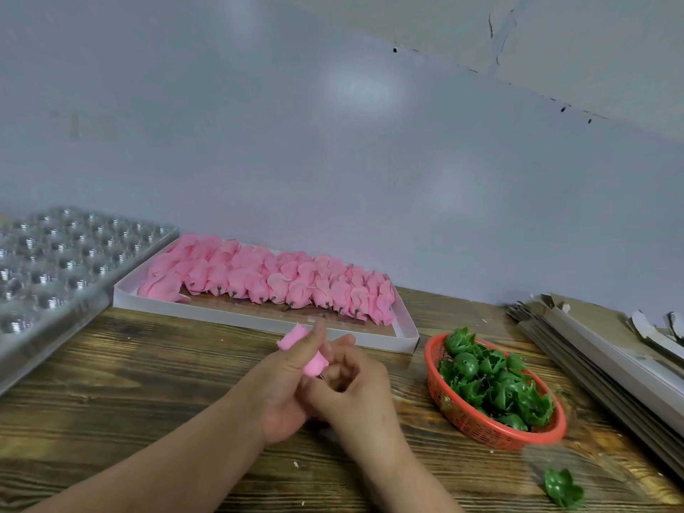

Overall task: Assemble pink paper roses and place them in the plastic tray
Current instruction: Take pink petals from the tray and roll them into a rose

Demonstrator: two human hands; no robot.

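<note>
Surface: wooden table (pixel 129 383), grey wall behind.
Lower right: loose green calyx (pixel 563 488).
Centre: left hand (pixel 287 386) and right hand (pixel 351 386) together, fingers curled around pink rose (pixel 305 351).
Right: red basket (pixel 477 425).
Upper left: plastic tray (pixel 52 268).

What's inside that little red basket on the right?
The red basket holds a heap of green plastic leaf cups, piled near its rim. Whatever lies beneath the top layer, and the basket's bottom, is covered by the pile.
</note>
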